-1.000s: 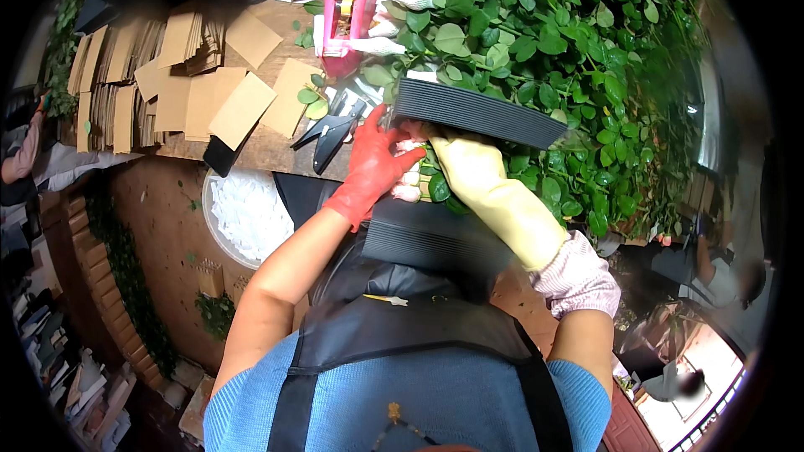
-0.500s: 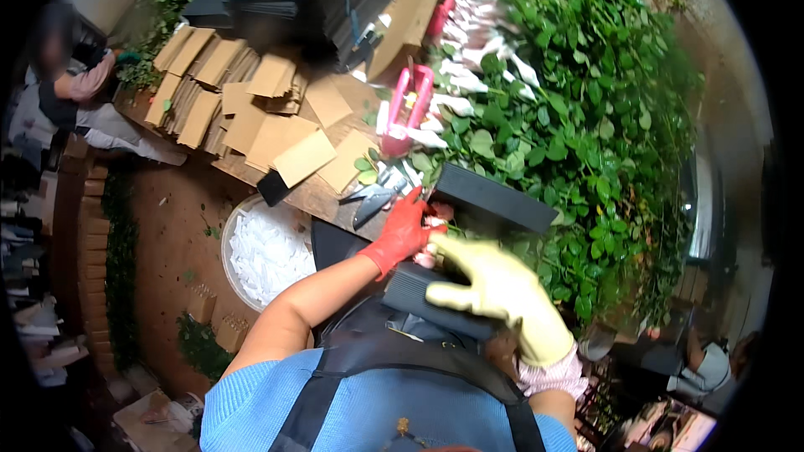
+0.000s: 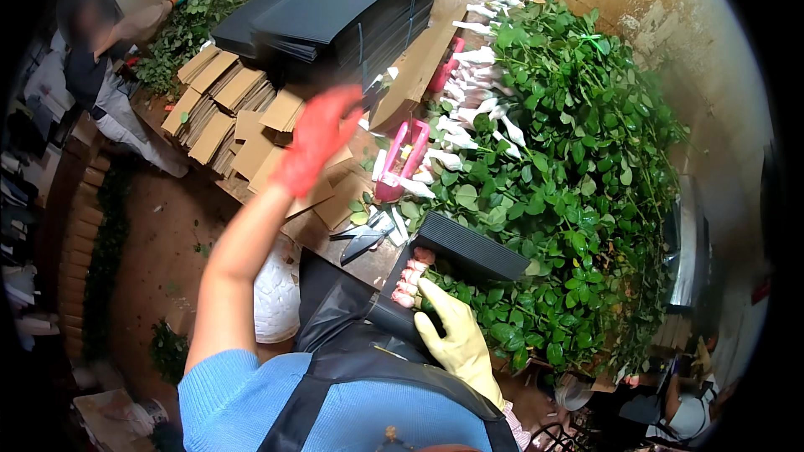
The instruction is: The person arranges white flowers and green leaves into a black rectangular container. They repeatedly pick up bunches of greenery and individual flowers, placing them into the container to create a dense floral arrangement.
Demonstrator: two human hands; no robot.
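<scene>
My left hand (image 3: 314,142), in a red glove, is raised over the tan cardboard pieces (image 3: 260,151). It is blurred, but its fingers look apart with nothing between them. Beside the pink roses (image 3: 410,279) my right hand (image 3: 455,331), in a yellow glove, has thumb and fingers spread. Its fingertips reach the flower heads and the leaves below them. These roses lie in a row inside a black corrugated sheet (image 3: 473,247), whose sides stand up around them. Their stems run off to the right under the foliage.
Green-leaved stems (image 3: 569,176) with white-wrapped heads (image 3: 477,59) heap up on the right. Shears (image 3: 364,243) and a pink-framed tool (image 3: 404,161) lie on the table. Black sheets (image 3: 335,0) are stacked behind. A tub of white pieces (image 3: 276,293) stands left; another person (image 3: 105,75) is at far left.
My left hand has left the roses and swung up and left over the cardboard. My right hand has come down beside the roses, which are now uncovered. The view has shifted slightly.
</scene>
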